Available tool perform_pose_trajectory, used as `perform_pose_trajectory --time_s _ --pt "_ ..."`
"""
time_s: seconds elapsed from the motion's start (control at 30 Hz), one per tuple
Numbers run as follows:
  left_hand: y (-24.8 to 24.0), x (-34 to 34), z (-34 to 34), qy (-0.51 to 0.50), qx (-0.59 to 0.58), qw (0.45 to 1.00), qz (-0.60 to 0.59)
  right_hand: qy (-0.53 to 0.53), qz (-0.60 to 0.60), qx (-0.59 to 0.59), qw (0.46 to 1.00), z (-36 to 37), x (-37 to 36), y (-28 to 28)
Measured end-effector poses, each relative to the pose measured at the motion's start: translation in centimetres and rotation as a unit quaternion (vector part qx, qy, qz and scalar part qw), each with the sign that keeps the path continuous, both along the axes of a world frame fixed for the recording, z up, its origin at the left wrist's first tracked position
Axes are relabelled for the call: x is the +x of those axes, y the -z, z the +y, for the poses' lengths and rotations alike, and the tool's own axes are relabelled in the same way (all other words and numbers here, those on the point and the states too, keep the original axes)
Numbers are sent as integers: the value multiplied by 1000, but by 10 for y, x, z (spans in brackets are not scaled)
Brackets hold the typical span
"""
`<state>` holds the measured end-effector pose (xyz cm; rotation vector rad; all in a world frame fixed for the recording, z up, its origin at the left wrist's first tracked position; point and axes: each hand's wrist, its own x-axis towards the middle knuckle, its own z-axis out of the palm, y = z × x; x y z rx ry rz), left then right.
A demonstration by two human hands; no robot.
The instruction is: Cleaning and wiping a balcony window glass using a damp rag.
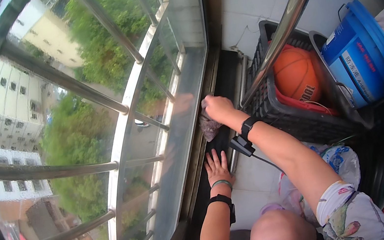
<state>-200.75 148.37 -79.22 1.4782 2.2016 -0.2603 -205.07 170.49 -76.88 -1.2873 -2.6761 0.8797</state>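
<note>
A crumpled grey-brown cloth (210, 128) is gripped in my right hand (218, 108), whose fingers curl round its upper end. The cloth hangs against the track of the window frame (199, 144), beside the glass. Lower down, my left hand (218, 168) lies flat on the dark sill (202, 191) with its fingers spread and nothing in it. Black bands circle both wrists, and a green bangle (221, 182) sits on the left one. A black box-like device with a cable (242, 146) hangs by the right forearm.
Right of the sill stands a black plastic crate (263, 67) holding an orange basketball (294, 75); a blue bucket (358, 55) is behind it. A steel pole (292, 10) slants above the crate. Metal bars (119, 131) stand outside the glass. Plastic bags (342, 162) lie below the crate.
</note>
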Motion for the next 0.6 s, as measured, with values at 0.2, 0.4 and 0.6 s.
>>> perform_pose_trajectory --time_s 0.2,0.4,0.6 --pt "2 -2 3 -3 1 1000 -8 325 280 90 899 68 -29 16" --pt "-5 -4 3 -12 -30 999 -23 315 311 99 891 138 -61 19" --pt "-5 -6 7 -16 -41 998 -39 251 181 -5 951 170 -64 45"
